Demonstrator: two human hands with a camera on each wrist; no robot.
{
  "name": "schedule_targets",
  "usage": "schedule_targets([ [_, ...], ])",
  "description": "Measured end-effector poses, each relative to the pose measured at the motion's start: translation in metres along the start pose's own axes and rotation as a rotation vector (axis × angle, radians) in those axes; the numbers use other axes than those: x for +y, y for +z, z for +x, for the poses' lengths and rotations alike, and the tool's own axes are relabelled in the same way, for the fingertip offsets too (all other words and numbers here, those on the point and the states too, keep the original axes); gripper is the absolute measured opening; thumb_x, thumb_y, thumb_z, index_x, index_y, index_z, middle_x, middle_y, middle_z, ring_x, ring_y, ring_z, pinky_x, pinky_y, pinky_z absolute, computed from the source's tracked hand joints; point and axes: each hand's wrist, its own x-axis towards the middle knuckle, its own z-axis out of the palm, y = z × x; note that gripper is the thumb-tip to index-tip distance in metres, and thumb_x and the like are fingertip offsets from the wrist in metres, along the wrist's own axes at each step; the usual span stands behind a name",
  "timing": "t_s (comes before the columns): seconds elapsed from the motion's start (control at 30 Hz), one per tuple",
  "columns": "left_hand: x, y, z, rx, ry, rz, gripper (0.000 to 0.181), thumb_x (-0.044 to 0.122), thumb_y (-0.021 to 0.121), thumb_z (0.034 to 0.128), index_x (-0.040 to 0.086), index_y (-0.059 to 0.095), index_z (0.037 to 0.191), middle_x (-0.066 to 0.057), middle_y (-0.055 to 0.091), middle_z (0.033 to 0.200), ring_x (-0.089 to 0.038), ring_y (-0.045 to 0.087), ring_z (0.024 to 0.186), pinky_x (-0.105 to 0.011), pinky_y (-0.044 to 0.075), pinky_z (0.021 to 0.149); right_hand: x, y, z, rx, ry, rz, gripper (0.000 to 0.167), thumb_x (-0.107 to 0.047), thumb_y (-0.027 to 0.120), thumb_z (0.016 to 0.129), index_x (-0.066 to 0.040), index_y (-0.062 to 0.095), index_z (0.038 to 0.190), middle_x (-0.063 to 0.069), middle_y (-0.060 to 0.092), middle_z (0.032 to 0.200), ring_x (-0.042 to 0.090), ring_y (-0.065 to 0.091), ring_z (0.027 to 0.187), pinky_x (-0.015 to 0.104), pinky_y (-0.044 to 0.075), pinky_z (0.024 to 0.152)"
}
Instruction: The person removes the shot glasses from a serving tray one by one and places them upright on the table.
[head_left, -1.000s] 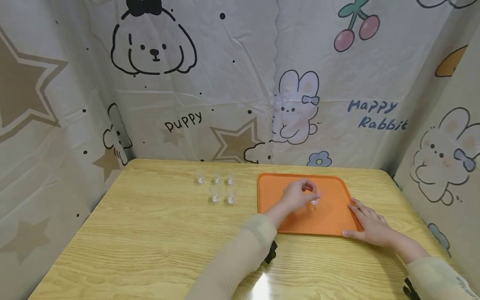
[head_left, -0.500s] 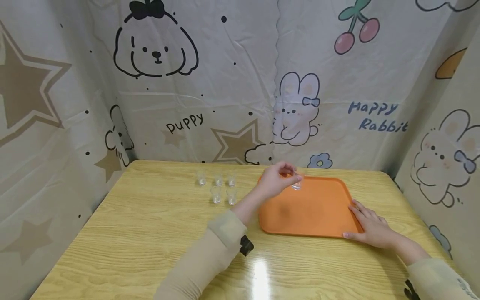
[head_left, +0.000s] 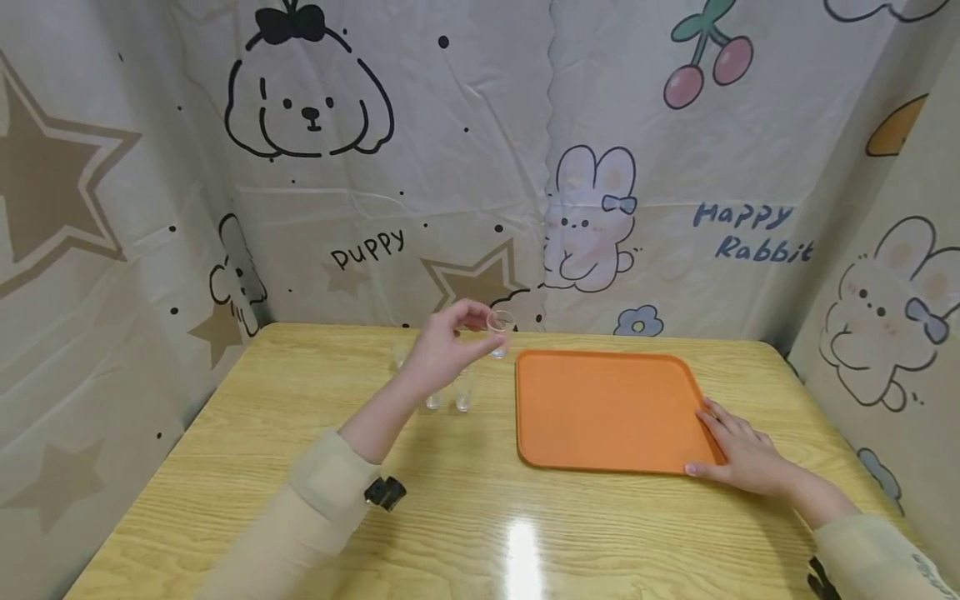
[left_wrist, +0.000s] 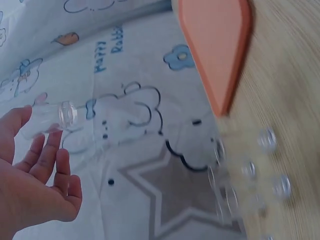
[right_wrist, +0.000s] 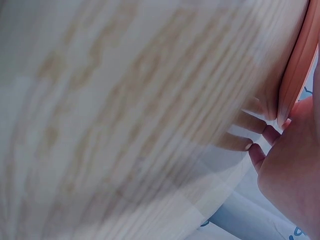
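Observation:
My left hand (head_left: 447, 346) pinches a small clear shot glass (head_left: 500, 333) between thumb and fingers, in the air left of the orange tray's back corner. In the left wrist view that glass (left_wrist: 50, 117) lies sideways across the picture. Below the hand, shot glasses (head_left: 462, 393) stand on the table; the hand hides most of the back row. My right hand (head_left: 742, 446) rests at the right edge of the orange tray (head_left: 607, 412), fingers spread along the side and thumb near the front corner. The right wrist view shows its fingers beside the tray rim (right_wrist: 295, 65).
The wooden table (head_left: 360, 533) spreads in front of and left of the tray. A printed cloth (head_left: 465, 167) hangs as a wall behind it and along both sides. In the left wrist view several glasses (left_wrist: 281, 186) stand close together near the tray's corner.
My left hand has lifted the shot glass from over the tray and carried it left, past the tray's edge toward the other glasses. The right hand and tray have stayed put.

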Motion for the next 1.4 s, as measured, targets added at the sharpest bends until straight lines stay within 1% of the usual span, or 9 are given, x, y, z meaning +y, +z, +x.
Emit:
schedule_targets([
  [0.17,-0.020,-0.033,-0.013,0.062,-0.002,0.046,0.030,0.034,0.073,0.0824,0.017,0.062,0.105,0.001,0.067,0.101,-0.020,0.056,0.103,-0.044,0.038,0.093,0.002,0.000,-0.001,0.000,0.003,-0.002,0.092,-0.049,0.069,0.080,0.007,0.031,0.142,0.024,0.016,0.152,0.052,0.025,0.127,0.070,0.026,0.085],
  [0.23,-0.029,-0.045,-0.017,0.084,-0.020,0.060,0.033,0.036,0.073,0.0822,0.016,0.062,0.106,0.001,0.066,0.103,-0.022,0.056,0.104,-0.045,0.037,0.094,0.003,0.000,-0.001,-0.001,0.006,-0.001,0.092,-0.049,0.069,0.080,0.008,0.031,0.142,0.024,0.015,0.152,0.052,0.025,0.127,0.070,0.026,0.085],
  [0.37,-0.047,-0.064,-0.026,0.132,-0.088,0.089,0.035,0.037,0.072,0.0824,0.016,0.061,0.108,-0.002,0.064,0.108,-0.022,0.054,0.107,-0.046,0.037,0.095,0.002,-0.001,-0.001,-0.003,0.004,0.000,0.092,-0.049,0.069,0.080,0.008,0.031,0.142,0.025,0.016,0.152,0.053,0.025,0.127,0.071,0.026,0.085],
  [0.5,-0.069,-0.074,-0.035,0.147,-0.166,0.092,0.034,0.034,0.071,0.0844,0.014,0.060,0.110,-0.006,0.062,0.112,-0.023,0.051,0.109,-0.045,0.037,0.095,-0.001,-0.002,0.000,0.002,-0.002,0.003,0.091,-0.048,0.069,0.080,0.008,0.031,0.141,0.024,0.016,0.152,0.053,0.026,0.127,0.072,0.026,0.085],
  [0.77,-0.122,-0.077,-0.045,0.112,-0.285,0.086,0.034,0.026,0.067,0.0882,0.009,0.058,0.116,-0.011,0.064,0.113,-0.028,0.050,0.111,-0.043,0.041,0.092,-0.005,0.000,0.001,-0.005,0.000,0.013,0.091,-0.048,0.069,0.080,0.008,0.031,0.141,0.025,0.016,0.152,0.052,0.025,0.127,0.071,0.026,0.086],
  [0.83,-0.132,-0.076,-0.047,0.096,-0.312,0.083,0.035,0.027,0.067,0.0885,0.008,0.057,0.116,-0.012,0.064,0.114,-0.028,0.051,0.110,-0.042,0.042,0.091,-0.005,0.001,0.002,-0.007,0.004,0.012,0.091,-0.049,0.068,0.081,0.008,0.031,0.141,0.025,0.016,0.152,0.052,0.025,0.128,0.071,0.026,0.086],
  [0.9,-0.141,-0.075,-0.047,0.073,-0.316,0.091,0.037,0.027,0.066,0.0889,0.006,0.057,0.117,-0.013,0.065,0.114,-0.028,0.051,0.109,-0.041,0.042,0.091,-0.004,0.002,0.002,-0.006,0.004,0.009,0.091,-0.050,0.068,0.081,0.008,0.031,0.141,0.025,0.016,0.152,0.052,0.025,0.128,0.071,0.026,0.086],
  [1.23,-0.166,-0.065,-0.042,-0.026,-0.349,0.090,0.033,0.019,0.065,0.0902,0.000,0.055,0.115,-0.017,0.061,0.117,-0.031,0.054,0.111,-0.041,0.045,0.091,-0.004,-0.002,0.001,-0.003,0.008,-0.001,0.091,-0.049,0.069,0.080,0.008,0.032,0.141,0.025,0.018,0.151,0.054,0.027,0.126,0.072,0.026,0.085],
  [1.4,-0.170,-0.064,-0.042,-0.056,-0.359,0.061,0.033,0.017,0.064,0.0904,-0.001,0.054,0.116,-0.019,0.061,0.115,-0.031,0.053,0.111,-0.042,0.045,0.092,-0.005,-0.003,0.001,-0.009,0.015,0.007,0.091,-0.049,0.069,0.080,0.008,0.032,0.141,0.026,0.017,0.151,0.053,0.026,0.127,0.071,0.026,0.085],
])
